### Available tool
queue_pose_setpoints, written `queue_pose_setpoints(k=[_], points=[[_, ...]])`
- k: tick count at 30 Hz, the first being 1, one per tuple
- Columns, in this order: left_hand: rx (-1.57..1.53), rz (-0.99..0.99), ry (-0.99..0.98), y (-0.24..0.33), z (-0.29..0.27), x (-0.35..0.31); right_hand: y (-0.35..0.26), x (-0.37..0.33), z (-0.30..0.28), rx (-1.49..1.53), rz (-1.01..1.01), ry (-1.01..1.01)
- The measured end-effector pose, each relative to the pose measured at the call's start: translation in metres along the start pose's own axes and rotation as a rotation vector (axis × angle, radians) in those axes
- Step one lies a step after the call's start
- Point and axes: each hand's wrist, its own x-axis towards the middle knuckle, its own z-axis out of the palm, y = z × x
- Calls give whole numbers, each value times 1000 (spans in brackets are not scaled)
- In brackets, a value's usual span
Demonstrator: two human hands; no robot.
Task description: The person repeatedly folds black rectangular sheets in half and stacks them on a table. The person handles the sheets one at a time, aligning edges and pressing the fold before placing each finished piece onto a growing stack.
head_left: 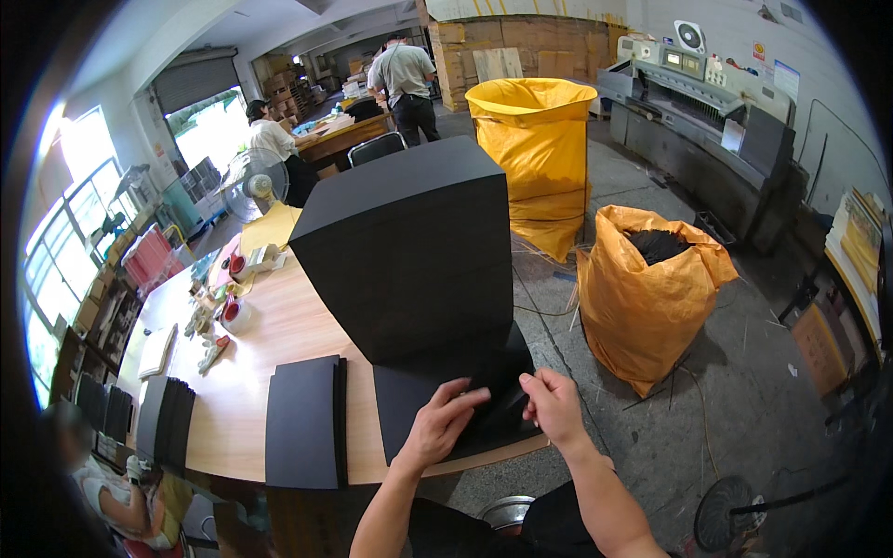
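Black sheets [400, 418] reach the near edge of the table [288, 316]; floor [642, 456] separates it from 2 sacks [651, 307]. Behind the sheets: 1 tall stack [423, 279]. Left hand's [437, 423] fingers half spread; right hand's [555, 406] narrow, grip unclear.

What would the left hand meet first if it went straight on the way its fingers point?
The left hand points toward the right hand, so it would probably meet that first. Depth is unclear; its fingertips might brush the black sheet beneath before that.
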Motion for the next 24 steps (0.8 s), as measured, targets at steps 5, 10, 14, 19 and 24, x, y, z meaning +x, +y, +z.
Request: queue_pose_setpoints(k=[5,10,14,19,24], points=[[87,51,-76,-3,-2,-2,-15,2,-2,392,212,-80],[59,-12,-94,-2,-5,-1,-6,-1,-5,441,190,-68],[-14,-35,-42,-1,0,-1,-1,-8,-1,198,69,-17],[42,13,-51,0,-1,1,-8,-1,-4,394,198,-54],[39,26,-92,-1,-1,-1,-5,2,-2,478,199,-65]])
